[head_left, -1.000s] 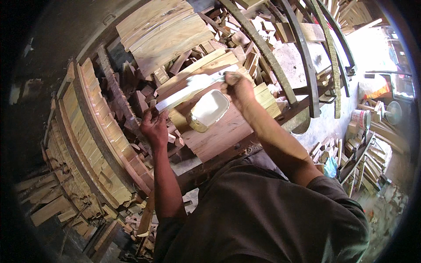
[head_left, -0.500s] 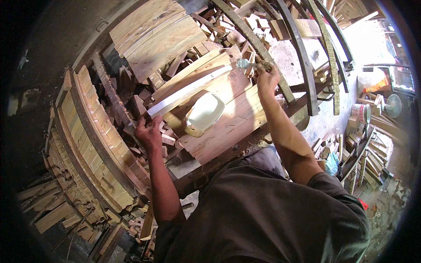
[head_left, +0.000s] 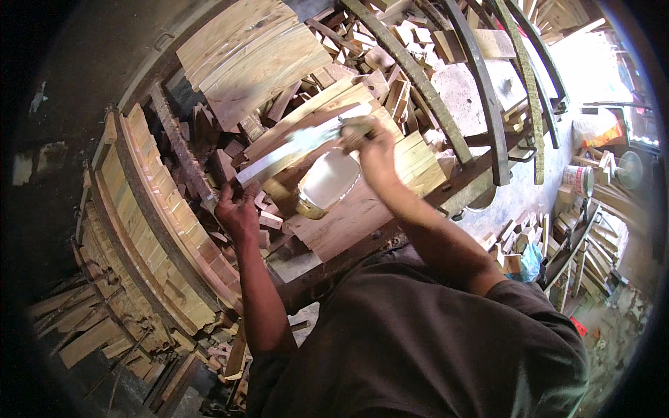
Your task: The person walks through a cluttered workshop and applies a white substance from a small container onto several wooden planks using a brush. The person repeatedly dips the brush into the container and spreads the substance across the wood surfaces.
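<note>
My left hand (head_left: 238,207) is closed on the near-left end of a long narrow wood strip (head_left: 259,167), whose upper face is white with glue. Over the strip's middle, my right hand (head_left: 369,143) grips a flat brush (head_left: 310,138); motion smears its pale bluish head, which appears to lie along the strip. Just below the strip stands a cut-open plastic tub (head_left: 312,210) with white glue inside. It rests on a panel of joined boards (head_left: 341,226).
Another joined wood panel (head_left: 254,66) lies farther off, over a heap of wood offcuts (head_left: 401,97). Curved dark metal bars (head_left: 481,90) cross at the right. Clamped slats (head_left: 164,216) stand at the left. A paint can (head_left: 577,180) sits far right.
My right hand has swept the brush left along the strip, from its far right end to about the middle. My left hand has stayed at the strip's end.
</note>
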Motion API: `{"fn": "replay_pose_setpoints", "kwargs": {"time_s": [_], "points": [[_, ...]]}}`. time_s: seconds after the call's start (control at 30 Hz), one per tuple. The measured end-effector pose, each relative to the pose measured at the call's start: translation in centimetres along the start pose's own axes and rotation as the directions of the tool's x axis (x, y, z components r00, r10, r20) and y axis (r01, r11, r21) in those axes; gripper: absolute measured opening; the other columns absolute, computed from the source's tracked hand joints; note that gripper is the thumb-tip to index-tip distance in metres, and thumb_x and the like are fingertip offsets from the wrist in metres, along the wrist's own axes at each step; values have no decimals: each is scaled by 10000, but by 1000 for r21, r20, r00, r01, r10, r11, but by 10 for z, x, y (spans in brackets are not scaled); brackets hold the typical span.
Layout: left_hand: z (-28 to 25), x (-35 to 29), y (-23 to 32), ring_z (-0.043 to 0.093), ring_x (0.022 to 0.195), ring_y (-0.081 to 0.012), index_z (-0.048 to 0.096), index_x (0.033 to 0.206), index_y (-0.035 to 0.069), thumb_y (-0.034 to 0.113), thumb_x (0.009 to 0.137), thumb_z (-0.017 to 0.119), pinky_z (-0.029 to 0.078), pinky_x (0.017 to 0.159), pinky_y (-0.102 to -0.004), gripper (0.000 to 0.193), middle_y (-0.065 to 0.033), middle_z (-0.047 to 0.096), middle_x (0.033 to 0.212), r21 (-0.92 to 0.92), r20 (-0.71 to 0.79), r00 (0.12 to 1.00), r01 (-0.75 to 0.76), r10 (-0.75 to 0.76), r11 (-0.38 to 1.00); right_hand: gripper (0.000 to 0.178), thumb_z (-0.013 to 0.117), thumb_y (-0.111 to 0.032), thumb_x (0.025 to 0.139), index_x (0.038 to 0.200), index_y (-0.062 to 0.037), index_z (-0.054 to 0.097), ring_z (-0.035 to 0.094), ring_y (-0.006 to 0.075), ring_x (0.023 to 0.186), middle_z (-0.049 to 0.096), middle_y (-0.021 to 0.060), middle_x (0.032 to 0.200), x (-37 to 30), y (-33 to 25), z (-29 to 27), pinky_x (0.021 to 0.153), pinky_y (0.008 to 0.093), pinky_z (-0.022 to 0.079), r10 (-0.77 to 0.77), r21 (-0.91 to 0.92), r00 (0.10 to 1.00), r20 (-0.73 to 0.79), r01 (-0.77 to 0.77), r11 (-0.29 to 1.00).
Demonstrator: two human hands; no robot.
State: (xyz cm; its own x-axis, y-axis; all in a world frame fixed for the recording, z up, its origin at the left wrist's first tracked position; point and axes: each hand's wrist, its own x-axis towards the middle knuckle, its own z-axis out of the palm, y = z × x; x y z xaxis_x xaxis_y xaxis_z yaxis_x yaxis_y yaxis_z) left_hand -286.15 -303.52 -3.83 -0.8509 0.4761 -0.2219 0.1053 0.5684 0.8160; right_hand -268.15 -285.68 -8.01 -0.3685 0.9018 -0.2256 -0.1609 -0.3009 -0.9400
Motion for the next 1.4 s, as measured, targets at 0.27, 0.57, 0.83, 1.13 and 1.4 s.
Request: {"fn": "replay_pose_setpoints", "kwargs": {"time_s": [0.27,0.57,0.83,1.13,1.4], "points": [[8,22,-60,665,898,-189,677,1089,-24,74,826,755,525,820,-320,291,-100,717,1019,-192,-2,1000,-14,14,981,73,618,34,888,957,21,637,537,130,604,621,71,737,36,-34,-83,540,267,428,-130,-169,950,-283,84,982],[7,33,-60,652,915,-196,662,1122,-56,68,840,729,517,826,-315,315,-100,698,1056,-204,13,999,49,-47,978,482,508,217,818,1246,7,584,648,149,920,695,102,996,-21,27,-65,818,278,539,87,-293,961,263,-7,956],[11,38,-74,645,889,-177,662,1043,-55,95,841,737,515,811,-304,263,-82,689,1014,-287,29,992,128,-125,949,317,537,119,805,1065,2,676,636,140,768,712,81,893,61,24,-91,653,258,499,156,-583,974,166,-30,812],[20,60,-106,642,857,-173,672,1038,-45,135,857,719,513,795,-311,260,-85,704,979,-370,35,995,99,-93,924,394,634,-88,808,1188,8,669,678,193,930,723,143,1046,149,86,-101,800,302,525,227,-627,971,-79,-226,746],[27,96,-131,621,860,-186,686,1070,-21,190,832,719,491,809,-336,320,-78,704,952,-335,-7,993,111,-120,936,326,556,76,772,1051,24,717,624,133,802,712,56,911,165,91,-66,731,253,479,68,-585,996,61,-19,810]]}}
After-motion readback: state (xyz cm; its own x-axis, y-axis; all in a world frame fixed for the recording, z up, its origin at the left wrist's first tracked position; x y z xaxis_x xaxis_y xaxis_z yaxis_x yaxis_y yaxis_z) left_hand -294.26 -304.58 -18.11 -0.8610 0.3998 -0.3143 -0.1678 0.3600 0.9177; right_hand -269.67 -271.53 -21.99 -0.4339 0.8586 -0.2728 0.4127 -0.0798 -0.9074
